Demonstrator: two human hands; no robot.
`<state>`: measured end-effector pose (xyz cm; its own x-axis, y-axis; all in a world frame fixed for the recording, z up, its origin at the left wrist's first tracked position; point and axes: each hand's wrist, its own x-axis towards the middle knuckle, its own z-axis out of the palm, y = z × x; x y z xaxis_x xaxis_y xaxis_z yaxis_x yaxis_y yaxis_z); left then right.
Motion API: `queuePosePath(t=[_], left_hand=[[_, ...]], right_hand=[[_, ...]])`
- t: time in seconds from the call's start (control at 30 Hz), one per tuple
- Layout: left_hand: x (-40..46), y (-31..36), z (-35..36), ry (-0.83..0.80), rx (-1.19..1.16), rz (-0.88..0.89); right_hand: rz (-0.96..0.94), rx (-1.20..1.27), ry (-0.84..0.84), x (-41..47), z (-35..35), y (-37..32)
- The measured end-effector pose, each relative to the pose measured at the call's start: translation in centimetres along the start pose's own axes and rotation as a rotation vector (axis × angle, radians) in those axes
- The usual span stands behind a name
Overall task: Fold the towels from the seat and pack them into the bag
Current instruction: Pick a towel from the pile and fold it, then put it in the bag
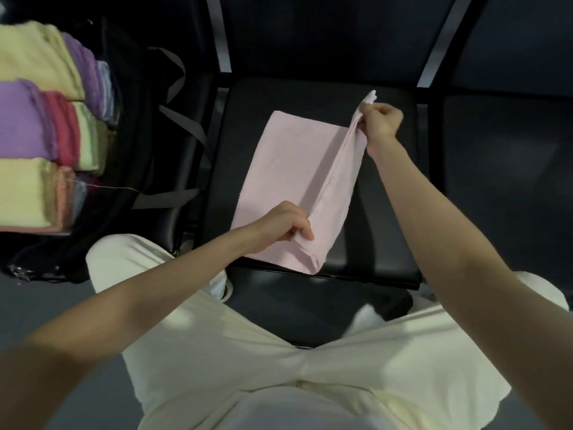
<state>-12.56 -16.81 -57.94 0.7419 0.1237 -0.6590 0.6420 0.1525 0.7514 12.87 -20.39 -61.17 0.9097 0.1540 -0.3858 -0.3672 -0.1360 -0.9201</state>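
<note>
Dark waiting-room seating, black padded seat (pixel 387 212) in a row with metal dividers, grey floor below; person stands over it in pale trousers (pixel 279 352), view looking straight down.

Nearest: left hand (pixel 286 225) at the near end of a pink towel (pixel 288 169); fingers (pixel 305 232) curled, pinching the raised fold ridge; probably anchoring that end so the crease stays straight.

Towel lies on the seat, already folded to a long narrow strip; long axis runs from the near seat edge away and slightly rightward; near end almost at the seat's front edge, far end toward the backrest; left half flat on the cushion, right portion lifted into a ridge between the two hands.

Farther: right hand (pixel 379 122) holds the far corner up off the seat, fingers clamped on the cloth, a white tag or corner poking above the knuckles; lifting both ends of one edge looks like set-up for laying it over the flat half, a lengthwise fold; a judgement only.

Left of the seat: open black bag (pixel 139 119) with grey straps, standing just beside the seat; inside, folded towels (pixel 40 125) packed upright in rows, yellow, purple, pink-red, green, blue; bag looks well filled, so packing seems far along; no other loose towels visible on the seat.
</note>
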Motion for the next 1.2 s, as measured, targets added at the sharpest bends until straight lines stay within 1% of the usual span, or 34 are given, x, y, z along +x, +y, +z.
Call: queuePosePath(t=[0.17,0.27,0.37,0.47,0.53,0.6,0.7,0.77,0.87,0.97,1.07,1.13,1.2], left_hand=[[-1.9,-2.1,-3.9,0.117,-0.089,-0.009],[-2.4,-4.1,-5.8,0.189,-0.137,-0.019],[-2.5,-5.7,-7.1,0.221,-0.170,-0.062],[-2.2,-7.5,-8.3,0.277,-0.200,-0.153],[-1.9,-8.7,-9.1,0.315,-0.137,-0.194],[-1.8,-9.8,-9.6,0.348,0.086,-0.233],[-2.2,-10.5,-9.7,0.421,0.347,-0.223],[-2.7,-10.5,-9.4,0.508,0.512,-0.220],[-2.7,-10.3,-8.9,0.646,0.659,-0.201],[-2.3,-10.2,-8.4,0.724,0.672,-0.181],[-2.1,-10.5,-7.8,0.735,0.620,-0.169],[-2.2,-10.7,-7.3,0.730,0.595,-0.180],[-2.3,-11.1,-6.8,0.710,0.581,-0.201]], right_hand=[[-0.094,-0.121,0.005,-2.2,7.5,0.7],[-0.165,-0.200,-0.020,-3.4,11.4,1.6],[-0.145,-0.278,-0.055,-3.7,14.0,3.3],[-0.080,-0.351,-0.078,-3.5,15.6,5.0],[-0.071,-0.407,-0.090,-3.7,16.2,5.5],[-0.053,-0.487,-0.130,-3.8,16.4,5.7],[-0.093,-0.621,-0.205,-4.7,15.6,6.1],[-0.149,-0.679,-0.241,-6.2,14.0,6.7],[-0.295,-0.739,-0.288,-9.6,9.5,8.9],[-0.349,-0.787,-0.284,-13.6,3.9,11.3],[-0.369,-0.879,-0.194,-17.1,-0.8,13.2],[-0.337,-0.895,-0.124,-19.0,-3.1,13.9],[-0.280,-0.894,-0.115,-20.3,-4.6,14.5]])
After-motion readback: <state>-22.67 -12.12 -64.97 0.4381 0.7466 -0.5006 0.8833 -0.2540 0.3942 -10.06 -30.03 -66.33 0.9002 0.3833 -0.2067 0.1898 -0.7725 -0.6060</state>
